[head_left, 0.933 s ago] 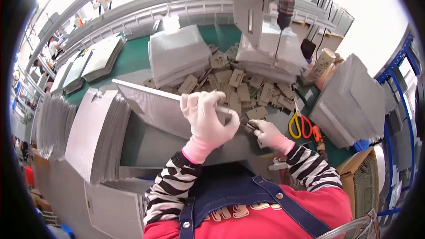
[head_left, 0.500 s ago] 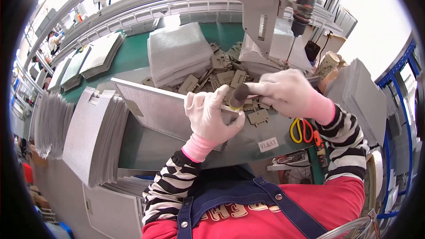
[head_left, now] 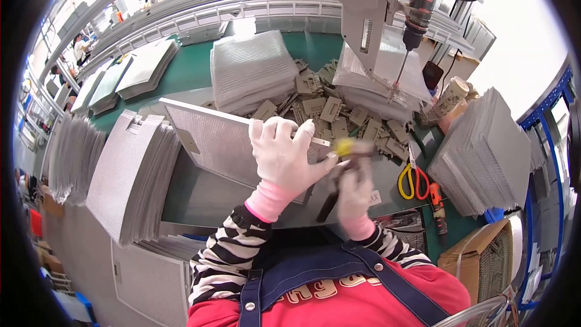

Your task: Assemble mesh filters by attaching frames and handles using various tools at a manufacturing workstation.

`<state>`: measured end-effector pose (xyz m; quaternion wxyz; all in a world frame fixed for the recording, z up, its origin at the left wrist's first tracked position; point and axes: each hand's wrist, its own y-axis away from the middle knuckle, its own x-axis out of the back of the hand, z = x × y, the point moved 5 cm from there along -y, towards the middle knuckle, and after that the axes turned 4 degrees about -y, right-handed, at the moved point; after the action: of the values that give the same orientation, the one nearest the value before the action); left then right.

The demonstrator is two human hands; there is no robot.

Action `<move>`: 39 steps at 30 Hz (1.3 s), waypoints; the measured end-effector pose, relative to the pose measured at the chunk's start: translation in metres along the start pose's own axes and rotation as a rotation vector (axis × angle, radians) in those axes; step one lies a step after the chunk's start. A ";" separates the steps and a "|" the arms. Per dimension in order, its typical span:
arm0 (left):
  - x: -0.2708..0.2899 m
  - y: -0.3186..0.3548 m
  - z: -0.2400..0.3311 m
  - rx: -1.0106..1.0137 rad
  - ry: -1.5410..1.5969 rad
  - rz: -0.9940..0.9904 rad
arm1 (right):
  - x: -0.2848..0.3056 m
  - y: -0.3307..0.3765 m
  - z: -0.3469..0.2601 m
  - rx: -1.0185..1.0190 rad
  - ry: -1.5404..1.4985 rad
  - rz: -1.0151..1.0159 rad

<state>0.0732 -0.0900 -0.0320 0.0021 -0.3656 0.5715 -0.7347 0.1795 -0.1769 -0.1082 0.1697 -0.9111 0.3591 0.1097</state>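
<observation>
Gripping a blurred mallet [head_left: 328,204], the right hand [head_left: 356,197] is just right of the framed mesh panel [head_left: 218,144]; the left hand [head_left: 281,156] clasps the panel's right end, its long axis slanting away leftward. Beyond the panel lie heaped beige plates [head_left: 331,109].

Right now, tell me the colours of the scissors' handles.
Yellow handle and red handle, best seen in the head view.
</observation>
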 end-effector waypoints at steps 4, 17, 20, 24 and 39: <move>0.006 -0.002 0.001 0.056 0.045 0.088 | -0.007 0.011 0.013 0.049 -0.295 -0.041; -0.007 0.009 0.007 0.111 0.200 0.166 | 0.000 -0.092 -0.135 0.424 0.821 -0.621; -0.007 0.008 0.009 0.109 0.231 0.149 | -0.014 -0.098 -0.162 0.837 0.733 -0.843; -0.004 0.006 0.008 0.094 0.208 0.152 | -0.034 -0.093 -0.130 0.825 1.137 -1.164; 0.021 0.027 0.016 0.152 0.182 0.271 | 0.085 -0.044 0.036 0.522 1.432 -0.803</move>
<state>0.0553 -0.1217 -0.0423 0.0771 -0.2159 0.5561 -0.7989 0.2683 -0.1852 -0.1589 0.1322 -0.7508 0.0441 -0.6457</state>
